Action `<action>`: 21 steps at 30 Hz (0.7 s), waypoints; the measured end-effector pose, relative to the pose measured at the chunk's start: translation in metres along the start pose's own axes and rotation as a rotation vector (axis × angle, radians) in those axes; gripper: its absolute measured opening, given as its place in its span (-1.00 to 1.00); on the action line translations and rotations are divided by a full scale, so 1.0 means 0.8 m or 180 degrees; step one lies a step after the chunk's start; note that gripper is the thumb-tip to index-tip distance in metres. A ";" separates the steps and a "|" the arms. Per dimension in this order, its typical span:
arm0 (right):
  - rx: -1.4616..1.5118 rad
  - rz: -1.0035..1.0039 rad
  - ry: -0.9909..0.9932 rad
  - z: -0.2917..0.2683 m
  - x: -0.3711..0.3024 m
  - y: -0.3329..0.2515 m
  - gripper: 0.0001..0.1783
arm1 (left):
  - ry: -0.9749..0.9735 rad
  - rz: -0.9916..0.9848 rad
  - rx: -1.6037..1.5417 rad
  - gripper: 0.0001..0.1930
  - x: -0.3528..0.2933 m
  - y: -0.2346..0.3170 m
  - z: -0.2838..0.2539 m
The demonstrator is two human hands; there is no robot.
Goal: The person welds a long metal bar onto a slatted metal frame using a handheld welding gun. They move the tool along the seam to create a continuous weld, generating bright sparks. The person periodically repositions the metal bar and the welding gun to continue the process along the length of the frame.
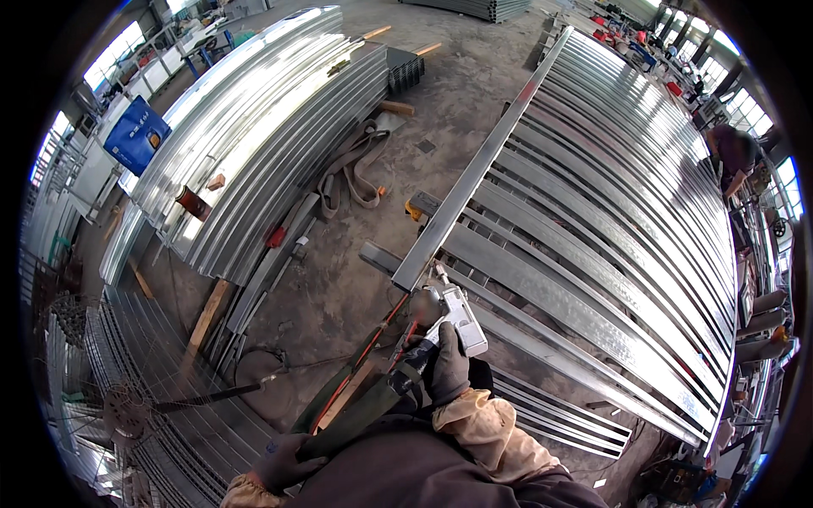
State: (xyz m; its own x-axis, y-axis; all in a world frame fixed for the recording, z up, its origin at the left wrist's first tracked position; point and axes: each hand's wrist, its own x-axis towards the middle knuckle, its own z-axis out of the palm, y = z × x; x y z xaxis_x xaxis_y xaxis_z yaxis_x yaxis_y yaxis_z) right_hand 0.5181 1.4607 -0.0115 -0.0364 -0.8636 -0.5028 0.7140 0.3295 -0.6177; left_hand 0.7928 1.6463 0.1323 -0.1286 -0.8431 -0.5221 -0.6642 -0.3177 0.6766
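Observation:
My right hand (449, 370), in a grey glove, is closed around the dark grip of a white, boxy welding gun (465, 320). Its narrow metal nozzle (441, 273) points away from me, close to the near end of a long metal frame (440, 229). A dark green hose sleeve (345, 426) and a red-and-black line run beside the gun. Low at the left, my left hand (290, 462), also gloved, lies near the sleeve's lower end. Its fingers are loosely apart, and nothing shows in them.
Parallel metal slats (584, 254) fill the frame on the right. Stacked corrugated sheets (279, 144) stand at the left with a blue bag (137, 135). A webbing strap (351, 169) lies on the floor between. Another person (730, 157) is at the frame's far right.

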 end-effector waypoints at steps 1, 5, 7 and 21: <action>0.0002 0.0099 -0.0026 0.003 -0.004 -0.004 -0.54 | -0.0012 -0.0023 0.0004 -0.51 -0.001 0.000 -0.001; 0.0016 0.0359 -0.0085 0.019 -0.017 -0.023 -0.52 | 0.0038 -0.0004 -0.0031 -0.49 -0.003 0.008 -0.001; 0.0031 0.0365 -0.0082 0.019 -0.017 -0.026 -0.51 | 0.0020 -0.0033 -0.0076 -0.48 -0.004 0.007 0.002; -0.0028 0.0558 -0.0034 0.010 -0.012 -0.021 -0.45 | 0.0055 0.0040 -0.0060 -0.49 -0.003 0.008 0.005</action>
State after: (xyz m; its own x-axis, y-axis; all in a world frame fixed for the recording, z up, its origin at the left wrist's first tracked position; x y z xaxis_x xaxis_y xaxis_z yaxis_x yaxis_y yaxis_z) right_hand 0.5120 1.4605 0.0083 0.0955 -0.7966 -0.5969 0.7026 0.4787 -0.5265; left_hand 0.7859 1.6482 0.1363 -0.1239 -0.8545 -0.5045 -0.6487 -0.3150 0.6928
